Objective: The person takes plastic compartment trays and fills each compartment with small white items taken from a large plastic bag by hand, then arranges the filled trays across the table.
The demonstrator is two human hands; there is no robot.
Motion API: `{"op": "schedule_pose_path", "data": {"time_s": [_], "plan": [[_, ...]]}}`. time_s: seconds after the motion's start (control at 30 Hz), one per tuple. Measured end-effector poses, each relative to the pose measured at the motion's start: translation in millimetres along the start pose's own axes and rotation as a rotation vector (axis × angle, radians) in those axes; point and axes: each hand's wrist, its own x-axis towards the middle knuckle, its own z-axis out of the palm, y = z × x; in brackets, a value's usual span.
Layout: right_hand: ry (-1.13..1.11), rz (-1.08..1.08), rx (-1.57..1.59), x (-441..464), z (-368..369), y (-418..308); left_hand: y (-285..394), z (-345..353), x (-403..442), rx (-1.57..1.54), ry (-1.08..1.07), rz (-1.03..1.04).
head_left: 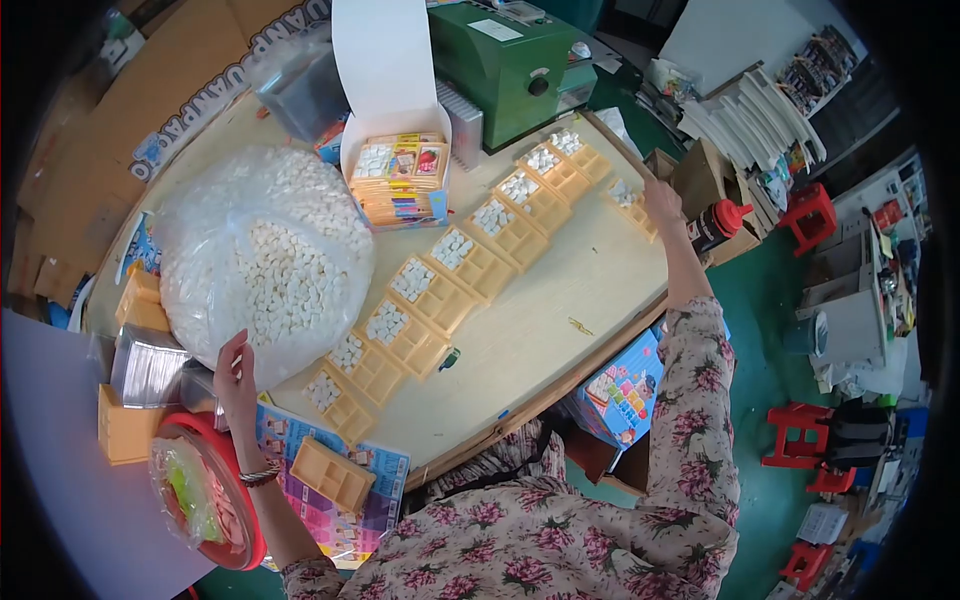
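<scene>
A: so how far along is this, can anyone tell?

B: decent progress I'd say. There's a row of trays (478, 276) running diagonally across the table (560, 320), nine by my count, and each has white pieces (452, 248) in one compartment. I'd call that bit done; the other compartments show none, so they look like what's left. The end tray (637, 213), apart from the row, has some pieces too

A: and the hands?

B: right hand (661, 204) is at that end tray, looks like touching, but its grip is too small to read, can't tell if it's pinching the edge. Left hand (235, 378) is just beside the big clear bag (190, 230) full of white pieces, grip loose and a bit spread, nothing visible in it

A: what's the place like?

B: pale table, spare tray (333, 475) on a colourful printed sheet (388, 470), a display box (390, 80) with its white flap up, and a green machine (495, 75) beside it. Green floor (745, 330), red stools (795, 435) off to the right, cardboard (90, 130) at far left. Busy workshop vibes
</scene>
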Motion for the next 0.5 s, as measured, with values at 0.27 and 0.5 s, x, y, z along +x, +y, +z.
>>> {"op": "schedule_pose_path", "data": {"time_s": [0.27, 0.5], "plan": [[0.021, -0.161, 0.464, 0, 2, -17, 2, 12, 10, -0.062, -0.001, 0.08], [0.093, -0.213, 0.44, -1, 14, -10, -4, 5, 2, -0.054, 0.037, 0.064]]}}
